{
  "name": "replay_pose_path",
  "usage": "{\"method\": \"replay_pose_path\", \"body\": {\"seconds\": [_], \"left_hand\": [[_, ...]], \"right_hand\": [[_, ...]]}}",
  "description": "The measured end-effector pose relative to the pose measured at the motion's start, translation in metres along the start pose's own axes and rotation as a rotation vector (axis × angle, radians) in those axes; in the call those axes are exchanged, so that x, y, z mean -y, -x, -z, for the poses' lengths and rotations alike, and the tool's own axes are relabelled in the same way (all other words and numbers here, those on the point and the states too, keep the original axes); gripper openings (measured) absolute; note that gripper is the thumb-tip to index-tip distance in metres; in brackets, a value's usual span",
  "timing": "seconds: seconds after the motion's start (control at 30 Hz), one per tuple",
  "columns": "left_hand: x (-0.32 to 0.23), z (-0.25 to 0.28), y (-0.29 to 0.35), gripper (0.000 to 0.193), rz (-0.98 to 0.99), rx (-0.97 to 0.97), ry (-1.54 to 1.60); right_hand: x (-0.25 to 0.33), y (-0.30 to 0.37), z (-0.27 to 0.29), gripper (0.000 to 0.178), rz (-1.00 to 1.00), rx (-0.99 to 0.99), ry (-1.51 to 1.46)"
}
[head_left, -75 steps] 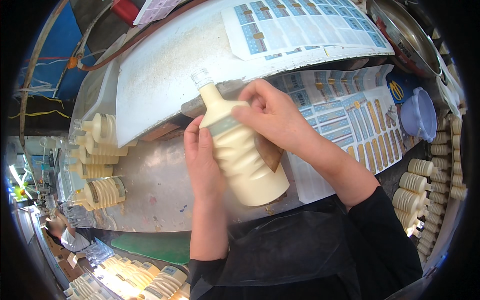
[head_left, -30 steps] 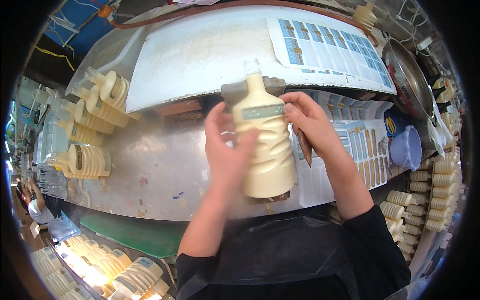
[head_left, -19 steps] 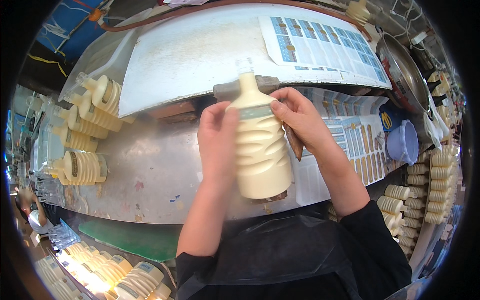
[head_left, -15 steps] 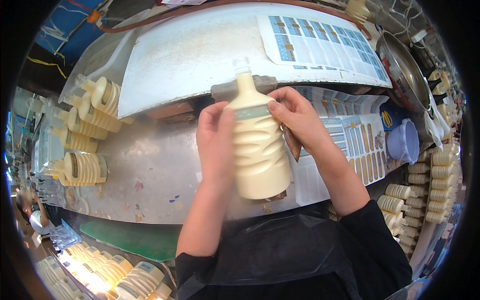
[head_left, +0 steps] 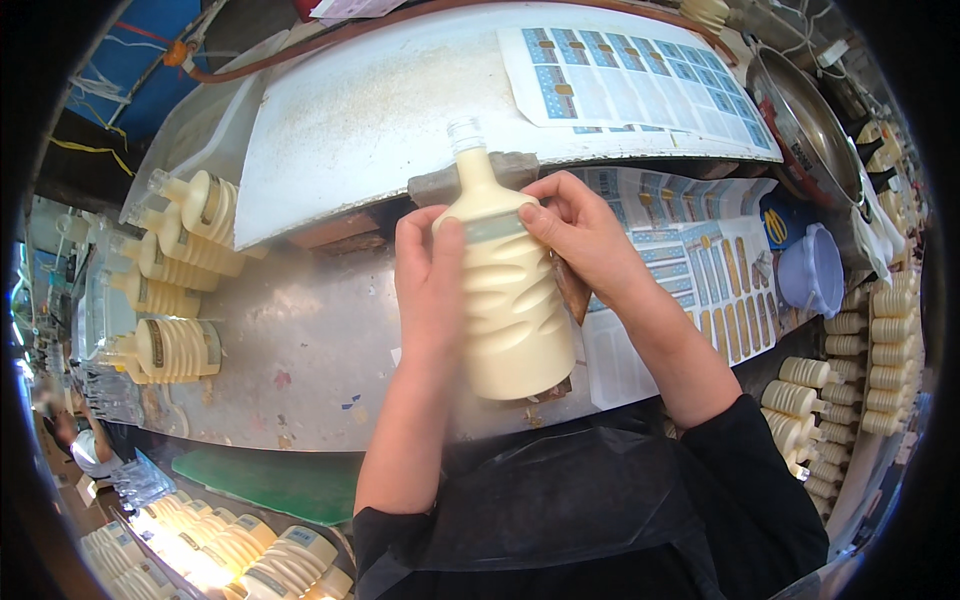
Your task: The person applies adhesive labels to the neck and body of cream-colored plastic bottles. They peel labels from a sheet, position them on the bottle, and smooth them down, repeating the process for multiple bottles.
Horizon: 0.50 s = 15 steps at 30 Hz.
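Note:
A cream-coloured bottle (head_left: 510, 330) with a clear threaded neck and wavy grooves lies tilted in front of me, its neck pointing away. Round its shoulder runs a greyish-green label strip (head_left: 495, 229). My left hand (head_left: 430, 275) is closed on the bottle's left side, thumb on the shoulder near the strip's left end and slightly blurred. On the other side my right hand (head_left: 580, 235) grips the bottle, with its thumb pressed at the strip's right end and its fingers curled. A grey block (head_left: 430, 188) shows behind the neck, and a brown piece (head_left: 571, 290) beside the bottle under my right hand.
Label sheets (head_left: 640, 75) lie on the white board (head_left: 370, 100), and more sheets (head_left: 715, 280) on the metal table (head_left: 290, 340) at right. Several labelled bottles (head_left: 180, 345) stand at left. A lilac bucket (head_left: 810, 270) and metal pan (head_left: 815, 125) are at right; stacked bottles (head_left: 795, 400) lie below.
The bottle and both hands appear shifted slightly left, while the surroundings have also moved a little in view. My hands keep the same hold, thumbs still at the strip.

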<state>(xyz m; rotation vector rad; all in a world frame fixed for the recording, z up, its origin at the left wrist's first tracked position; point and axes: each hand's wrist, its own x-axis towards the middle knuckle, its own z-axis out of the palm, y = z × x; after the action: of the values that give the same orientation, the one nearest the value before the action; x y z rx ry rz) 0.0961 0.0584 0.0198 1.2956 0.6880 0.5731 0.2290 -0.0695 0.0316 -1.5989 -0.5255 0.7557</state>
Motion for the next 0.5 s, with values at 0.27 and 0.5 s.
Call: {"method": "replay_pose_path", "body": {"seconds": [0.27,0.5], "left_hand": [[-0.012,-0.001,0.002,0.047,0.035,0.03,0.04],[0.001,0.003,-0.002,0.057,-0.071,0.058,0.069]], "right_hand": [[0.008,0.0,0.013,0.032,0.006,0.001,-0.105],[0.048,-0.01,0.007,0.033,0.235,-0.153,-0.21]]}}
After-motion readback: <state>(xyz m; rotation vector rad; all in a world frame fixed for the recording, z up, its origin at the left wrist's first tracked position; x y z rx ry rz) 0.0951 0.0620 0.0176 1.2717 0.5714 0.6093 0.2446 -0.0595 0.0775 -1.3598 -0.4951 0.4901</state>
